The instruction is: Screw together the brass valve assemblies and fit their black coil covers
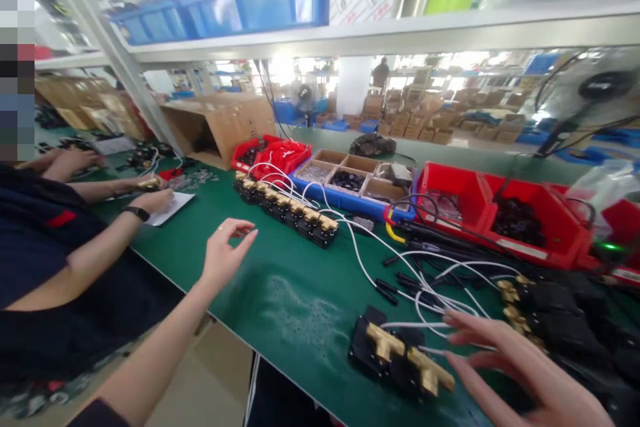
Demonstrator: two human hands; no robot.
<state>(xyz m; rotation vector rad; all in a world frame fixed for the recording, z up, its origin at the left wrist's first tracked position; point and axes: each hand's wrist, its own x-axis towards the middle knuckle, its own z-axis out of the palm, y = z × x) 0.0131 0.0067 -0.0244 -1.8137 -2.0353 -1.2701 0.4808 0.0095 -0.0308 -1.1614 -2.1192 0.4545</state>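
Note:
My left hand (226,255) hovers over the green bench top with its fingers curved and apart, holding nothing. Nearest to it is a row of black units with brass fittings (287,207), their white cables trailing right. At the lower right, my right hand (530,370) has thumb and fingers apart beside a pair of black units with brass T-shaped fittings (387,347). White cables (415,325) from this pair run towards the gap between thumb and fingers; I cannot tell whether they touch. More black units with brass fittings (550,310) sit beyond that hand.
Red bins (537,247) and a blue divided tray (350,203) line the bench's back. Loose white cables (433,280) with black connectors lie before them. A co-worker's hands (155,197) are at the left. A shelf (375,37) with blue crates (260,0) crosses overhead.

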